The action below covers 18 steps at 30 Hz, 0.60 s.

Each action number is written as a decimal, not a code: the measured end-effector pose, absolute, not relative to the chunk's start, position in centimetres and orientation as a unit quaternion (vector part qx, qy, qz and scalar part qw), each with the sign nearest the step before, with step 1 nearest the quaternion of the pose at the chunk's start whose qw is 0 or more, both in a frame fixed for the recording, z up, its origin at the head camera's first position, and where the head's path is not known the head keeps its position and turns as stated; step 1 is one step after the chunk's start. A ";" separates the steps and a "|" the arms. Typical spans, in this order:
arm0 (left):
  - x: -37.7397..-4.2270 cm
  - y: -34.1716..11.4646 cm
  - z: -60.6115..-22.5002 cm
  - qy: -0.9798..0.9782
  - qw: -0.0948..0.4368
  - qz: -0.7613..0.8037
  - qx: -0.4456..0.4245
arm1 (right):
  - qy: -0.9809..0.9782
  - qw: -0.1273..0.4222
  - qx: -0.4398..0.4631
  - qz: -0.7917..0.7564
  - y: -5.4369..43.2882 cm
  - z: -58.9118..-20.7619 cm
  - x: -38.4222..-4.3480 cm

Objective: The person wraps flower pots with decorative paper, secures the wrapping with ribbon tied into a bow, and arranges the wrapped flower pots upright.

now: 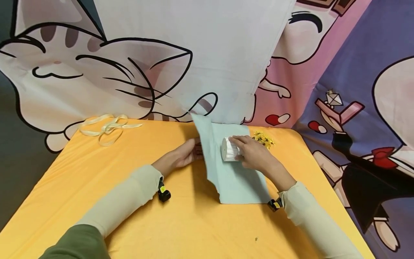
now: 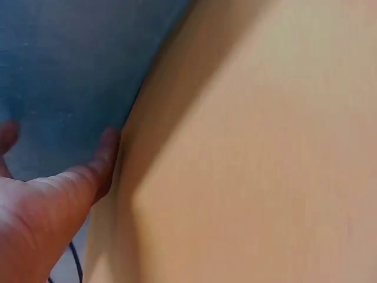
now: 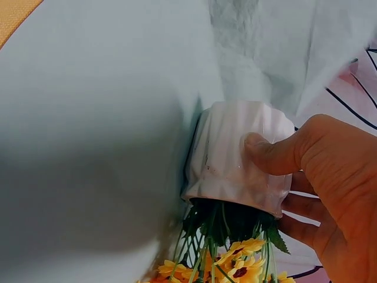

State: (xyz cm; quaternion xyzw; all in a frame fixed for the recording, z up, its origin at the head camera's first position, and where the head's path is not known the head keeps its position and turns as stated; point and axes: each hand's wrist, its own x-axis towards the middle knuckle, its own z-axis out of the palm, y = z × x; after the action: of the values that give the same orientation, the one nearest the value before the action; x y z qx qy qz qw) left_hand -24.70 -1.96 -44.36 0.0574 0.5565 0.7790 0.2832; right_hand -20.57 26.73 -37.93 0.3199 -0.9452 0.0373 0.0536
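A white fluted flower pot (image 1: pixel 229 149) lies on its side on a sheet of pale blue wrapping paper (image 1: pixel 242 187). Yellow artificial flowers (image 3: pixel 241 265) with green leaves stick out of its mouth. My right hand (image 1: pixel 253 153) grips the pot, thumb on one side and fingers around the other, as the right wrist view shows. On the paper's left side, my left hand (image 1: pixel 185 153) is behind the raised flap, its extended fingers (image 2: pixel 106 156) against the outer face. That flap stands up steeply beside the pot's base, and hides some of the left fingertips in the head view.
A loose cream ribbon (image 1: pixel 108 129) lies in loops at the table's back left. Yellow cloth (image 1: pixel 145 223) covers the table. Behind it hangs a cartoon-printed backdrop (image 1: pixel 207 54), close to the far edge. A small dark speck (image 1: pixel 256 239) is near the front.
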 end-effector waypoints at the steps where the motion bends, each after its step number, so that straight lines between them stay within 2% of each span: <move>1: -24.7 -1.5 -44.3 0.550 0.292 0.780 0.064 | -0.945 0.053 0.321 0.038 26.7 -37.9 -20.6; 8: -24.6 0.4 -44.2 0.506 0.315 0.803 0.023 | -0.943 0.059 0.324 0.042 26.5 -37.9 -20.6; 12: -24.9 0.8 -44.4 0.478 0.309 0.822 -0.011 | -0.943 0.056 0.324 0.044 26.4 -37.9 -20.7; 18: -24.6 0.7 -44.2 0.460 0.285 0.841 -0.013 | -0.946 0.054 0.317 0.047 26.4 -37.9 -20.7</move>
State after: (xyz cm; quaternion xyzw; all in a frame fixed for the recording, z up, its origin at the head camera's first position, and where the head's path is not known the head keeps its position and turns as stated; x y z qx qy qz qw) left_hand -24.55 0.69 -44.17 -0.0125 0.4597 0.8409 0.2853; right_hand -20.65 26.36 -37.88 0.3174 -0.9456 0.0470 0.0545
